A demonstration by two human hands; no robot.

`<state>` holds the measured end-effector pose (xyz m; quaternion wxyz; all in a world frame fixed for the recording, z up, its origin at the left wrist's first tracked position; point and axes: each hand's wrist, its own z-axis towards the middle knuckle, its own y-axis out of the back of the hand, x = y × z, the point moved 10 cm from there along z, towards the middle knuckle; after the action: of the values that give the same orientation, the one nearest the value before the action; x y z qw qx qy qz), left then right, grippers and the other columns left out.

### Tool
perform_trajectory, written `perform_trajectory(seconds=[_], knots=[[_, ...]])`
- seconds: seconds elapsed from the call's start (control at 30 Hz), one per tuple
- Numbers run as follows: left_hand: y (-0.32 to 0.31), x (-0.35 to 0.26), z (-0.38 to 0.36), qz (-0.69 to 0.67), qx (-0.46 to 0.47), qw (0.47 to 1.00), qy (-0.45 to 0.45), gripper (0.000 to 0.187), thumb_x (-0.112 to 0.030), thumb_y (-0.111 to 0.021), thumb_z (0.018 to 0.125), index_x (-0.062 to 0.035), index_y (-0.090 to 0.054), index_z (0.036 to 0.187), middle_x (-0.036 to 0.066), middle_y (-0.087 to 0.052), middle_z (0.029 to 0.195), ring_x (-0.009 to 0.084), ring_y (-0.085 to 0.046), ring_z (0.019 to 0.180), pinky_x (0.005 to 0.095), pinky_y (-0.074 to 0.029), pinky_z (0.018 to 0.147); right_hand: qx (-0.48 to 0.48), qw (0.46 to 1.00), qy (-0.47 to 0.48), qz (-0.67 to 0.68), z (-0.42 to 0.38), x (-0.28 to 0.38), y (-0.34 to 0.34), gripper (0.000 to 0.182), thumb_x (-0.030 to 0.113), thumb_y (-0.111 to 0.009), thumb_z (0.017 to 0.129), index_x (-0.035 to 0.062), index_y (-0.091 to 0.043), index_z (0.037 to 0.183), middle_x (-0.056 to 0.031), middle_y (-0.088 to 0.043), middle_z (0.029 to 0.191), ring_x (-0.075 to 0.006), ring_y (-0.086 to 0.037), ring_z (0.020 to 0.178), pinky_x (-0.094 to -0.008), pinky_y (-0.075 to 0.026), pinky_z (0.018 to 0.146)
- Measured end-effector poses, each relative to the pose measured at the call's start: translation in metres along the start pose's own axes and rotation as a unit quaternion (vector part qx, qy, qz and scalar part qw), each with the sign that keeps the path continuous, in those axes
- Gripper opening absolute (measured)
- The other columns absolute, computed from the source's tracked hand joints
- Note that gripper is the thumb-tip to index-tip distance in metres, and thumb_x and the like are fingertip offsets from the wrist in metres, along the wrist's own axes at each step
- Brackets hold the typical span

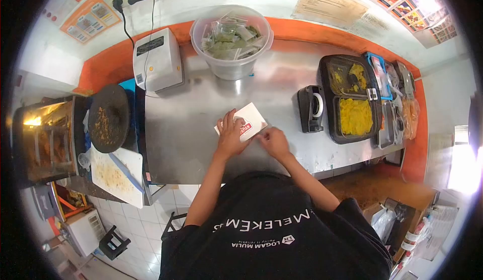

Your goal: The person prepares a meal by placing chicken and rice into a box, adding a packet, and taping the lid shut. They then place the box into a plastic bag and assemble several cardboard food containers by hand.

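Note:
A small white box (253,118) with a red printed label lies on the steel counter in front of me. My left hand (231,135) rests on the box's left part, its fingers spread over the top. At the box's lower right corner is my right hand (274,142), its fingers closed in a pinch; whatever they hold is too small to make out.
A clear tub (231,66) of small packets stands at the back, beside a white printer (157,61). To the right are a black tape dispenser (308,110) and a black case (333,134) with yellow food. A knife (127,172) lies on a cutting board (108,177) at left.

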<state>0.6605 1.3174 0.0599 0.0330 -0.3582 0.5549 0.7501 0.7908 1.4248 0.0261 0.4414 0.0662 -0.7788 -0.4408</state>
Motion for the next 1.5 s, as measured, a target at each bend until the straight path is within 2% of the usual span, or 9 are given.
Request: perform_trajectory(seconds=[0.13, 0.3, 0.47, 0.67, 0.87, 1.13, 1.3, 1.4, 1.5], knots=[[0.004, -0.005, 0.001, -0.009, -0.024, 1.000, 0.006, 0.055, -0.039, -0.084, 0.070, -0.0077, -0.058, 0.106, 0.023, -0.038, 0.146, 0.0390, -0.034, 0.137, 0.0582, -0.022, 0.108, -0.118, 0.991, 0.005, -0.056, -0.021, -0.029, 0.041, 0.039, 0.027, -0.077, 0.082, -0.0014, -0.058, 0.101, -0.0182, -0.068, 0.086, -0.0332, -0.067, 0.078, -0.0443, -0.053, 0.073], [0.005, -0.006, -0.001, -0.012, -0.027, 1.000, -0.009, 0.054, -0.041, -0.083, 0.070, -0.0084, -0.058, 0.106, 0.023, -0.040, 0.145, 0.0386, -0.034, 0.137, 0.0561, -0.021, 0.110, -0.017, 0.968, -0.110, 0.224, -0.021, -0.089, -0.010, 0.040, 0.013, -0.080, 0.081, -0.0007, -0.055, 0.108, -0.0123, -0.066, 0.094, -0.0207, -0.066, 0.075, -0.0324, -0.052, 0.066], [0.016, -0.001, -0.006, -0.076, -0.045, 0.996, -0.015, 0.043, -0.037, -0.077, 0.079, -0.0093, -0.061, 0.108, 0.021, -0.043, 0.143, 0.0383, -0.037, 0.136, 0.0571, -0.019, 0.111, 0.090, 0.918, -0.036, 0.384, -0.007, 0.004, 0.021, 0.028, -0.001, -0.066, 0.091, 0.0012, -0.056, 0.117, -0.0054, -0.065, 0.098, -0.0096, -0.063, 0.079, -0.0250, -0.051, 0.066], [0.006, 0.023, -0.011, -0.130, -0.069, 0.989, -0.017, 0.030, -0.026, -0.068, 0.089, -0.0080, -0.062, 0.113, 0.013, -0.051, 0.140, 0.0340, -0.043, 0.133, 0.0551, -0.021, 0.112, 0.188, 0.875, 0.064, 0.440, 0.032, 0.058, -0.010, 0.030, -0.001, -0.061, 0.093, 0.0040, -0.057, 0.122, -0.0047, -0.065, 0.098, -0.0086, -0.062, 0.079, -0.0246, -0.050, 0.069], [0.010, 0.033, -0.011, -0.160, -0.150, 0.975, 0.036, 0.024, -0.013, -0.069, 0.085, -0.0061, -0.059, 0.106, 0.010, -0.059, 0.129, 0.0322, -0.051, 0.123, 0.0475, -0.031, 0.108, 0.127, 0.953, 0.161, 0.225, 0.053, 0.058, -0.035, 0.043, -0.002, -0.064, 0.085, 0.0049, -0.055, 0.127, -0.0109, -0.064, 0.106, -0.0168, -0.060, 0.075, -0.0304, -0.051, 0.073], [0.010, 0.043, -0.019, -0.160, -0.219, 0.945, 0.185, 0.025, -0.007, -0.066, 0.086, -0.0034, -0.058, 0.110, 0.018, -0.060, 0.120, 0.0384, -0.052, 0.119, 0.0472, -0.039, 0.102, 0.105, 0.948, 0.074, 0.292, 0.008, 0.031, -0.035, 0.048, -0.004, -0.072, 0.081, 0.0013, -0.053, 0.125, -0.0081, -0.055, 0.102, -0.0147, -0.062, 0.081, -0.0287, -0.054, 0.073], [0.026, 0.015, -0.015, -0.061, -0.245, 0.965, 0.063, 0.027, -0.007, -0.065, 0.086, -0.0049, -0.058, 0.112, 0.017, -0.056, 0.126, 0.0369, -0.052, 0.118, 0.0478, -0.039, 0.102, 0.080, 0.964, 0.122, 0.224, -0.004, 0.015, -0.025, 0.028, 0.001, -0.071, 0.084, 0.0002, -0.060, 0.110, -0.0103, -0.059, 0.098, -0.0167, -0.064, 0.078, -0.0298, -0.054, 0.071], [0.014, 0.018, -0.012, -0.051, -0.173, 0.982, 0.048, 0.030, -0.011, -0.068, 0.085, -0.0058, -0.058, 0.113, 0.014, -0.054, 0.129, 0.0351, -0.051, 0.121, 0.0508, -0.036, 0.105, 0.049, 0.984, 0.102, 0.138, -0.007, 0.006, 0.018, 0.026, 0.007, -0.069, 0.084, 0.0011, -0.062, 0.109, -0.0170, -0.060, 0.101, -0.0312, -0.064, 0.085, -0.0379, -0.054, 0.074], [0.016, 0.008, -0.011, -0.044, -0.132, 0.990, 0.035, 0.035, -0.018, -0.071, 0.083, -0.0062, -0.058, 0.113, 0.013, -0.054, 0.130, 0.0346, -0.049, 0.124, 0.0554, -0.032, 0.109, -0.120, 0.990, 0.065, 0.019, -0.017, -0.036, 0.097, 0.025, 0.009, -0.065, 0.087, 0.0012, -0.062, 0.110, -0.0191, -0.058, 0.106, -0.0352, -0.062, 0.091, -0.0394, -0.052, 0.077]])
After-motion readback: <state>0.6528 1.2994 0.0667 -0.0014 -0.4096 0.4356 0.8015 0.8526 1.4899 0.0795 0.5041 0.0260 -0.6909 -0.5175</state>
